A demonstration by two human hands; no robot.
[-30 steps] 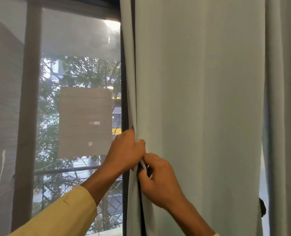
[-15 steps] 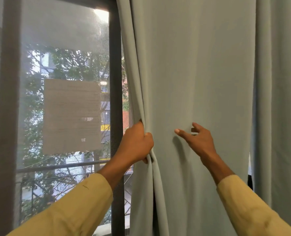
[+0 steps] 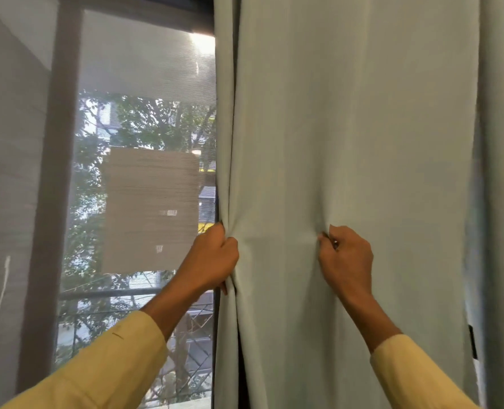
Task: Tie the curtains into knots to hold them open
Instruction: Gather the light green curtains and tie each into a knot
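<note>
The curtain hangs straight down in front of you, its long axis vertical, filling the middle and right of the view from top to bottom. It is a pale grey-green cloth, matt and finely woven. It lies smooth across its face and falls into soft upright folds along its left edge. It hangs loose and untied.

Your left hand is clamped round that left edge, fingers curled over a gathered bunch of folds. Your right hand is further right at about the same height, well apart from the left. Its fingers and thumb pinch a small tuck of cloth out of the flat face. Short creases run across the cloth between the two grips. Both wrists come out of pale yellow sleeves.

At the far right a second panel of the same cloth hangs upright beside the first, with a thin bright gap between them low down.

To the left of the curtain is the window, covered by a fine grey mesh. A dark upright frame post stands at its left. A rectangular sheet of paper lies flat against the pane, just left of your left hand. Through the mesh you can see green trees and a metal railing, both blurred by the weave.
</note>
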